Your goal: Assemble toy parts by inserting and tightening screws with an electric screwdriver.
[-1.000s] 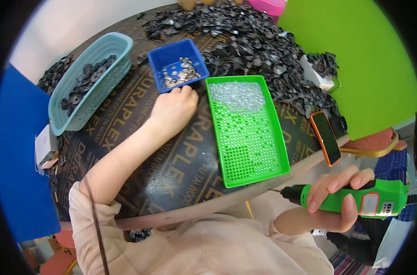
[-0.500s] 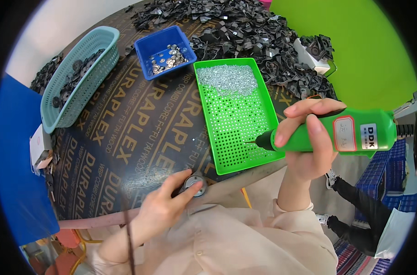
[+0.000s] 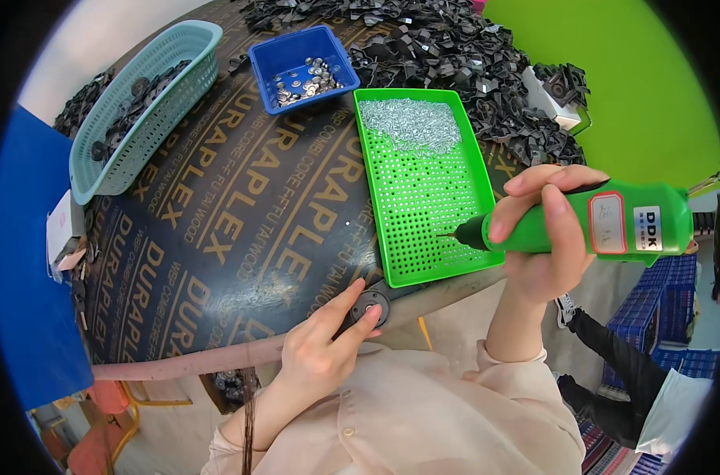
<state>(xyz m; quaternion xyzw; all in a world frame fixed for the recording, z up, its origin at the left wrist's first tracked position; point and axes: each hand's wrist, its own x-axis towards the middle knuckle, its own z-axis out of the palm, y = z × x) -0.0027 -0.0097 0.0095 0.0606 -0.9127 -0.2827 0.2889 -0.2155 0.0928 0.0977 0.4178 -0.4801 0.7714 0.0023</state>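
My left hand [image 3: 328, 340] grips a dark round plastic part [image 3: 370, 308] between thumb and fingers at the table's near edge. Small holes show in its upward face; its underside is hidden. Wrapped around a green electric screwdriver [image 3: 566, 222] are the fingers of my right hand [image 3: 546, 237]. The thin bit of the screwdriver points left, above the lower part of a green perforated tray [image 3: 435, 279]. A heap of small silver screws [image 3: 411, 125] fills the tray's far end. That tray lies just beyond the round part.
A blue bin [image 3: 267, 83] holds round metal pieces. At the left, a pale teal basket [image 3: 83, 186] contains dark parts. Black plastic parts [image 3: 439, 55] are piled across the table's far side, beside a white box [image 3: 546, 99]. Another person's legs [image 3: 613, 348] show at the right.
My left hand has shifted right with the round part, which now shows a dark holed face instead of a shiny one. The screwdriver stays in my right hand, slightly further right.
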